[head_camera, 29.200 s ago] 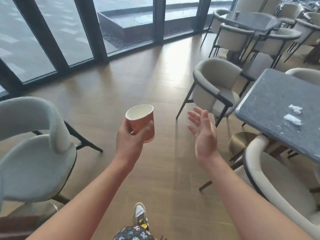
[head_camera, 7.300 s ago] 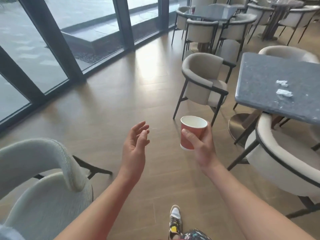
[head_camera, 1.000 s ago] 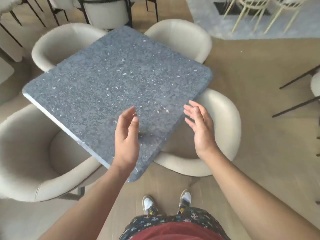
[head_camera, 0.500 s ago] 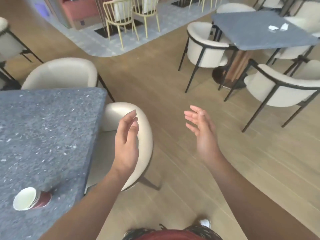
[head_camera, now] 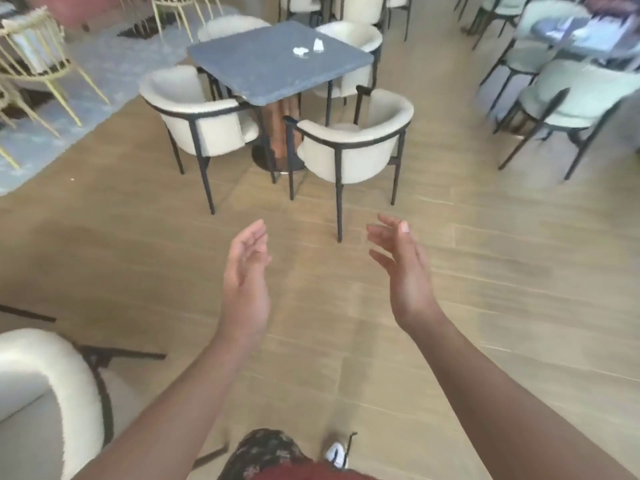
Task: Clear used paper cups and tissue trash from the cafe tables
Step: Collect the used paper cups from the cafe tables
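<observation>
Fingers point(head_camera: 258, 239) of the left hand point(head_camera: 244, 275) are straight and loosely together, palm turned inward, holding nothing. The right hand point(head_camera: 407, 275) faces it with fingers point(head_camera: 381, 233) slightly spread, also empty. Both hands hang over the wooden floor point(head_camera: 485, 271), well apart from the grey table point(head_camera: 263, 74) and on its near side.

On the far half of the table top lie a crumpled white tissue point(head_camera: 300, 51) and, just to its right, a second tissue point(head_camera: 318, 46).

Cream armchairs ring the table, one at its near left point(head_camera: 201, 123) and one at its near right point(head_camera: 353, 150). Left of the table, yellow wire chairs point(head_camera: 31, 60) stand on a pale rug point(head_camera: 104, 71). Far to the table's right is a blurred second table point(head_camera: 585, 36). Well nearer than the table, at lower left, is another cream chair point(head_camera: 41, 393).
</observation>
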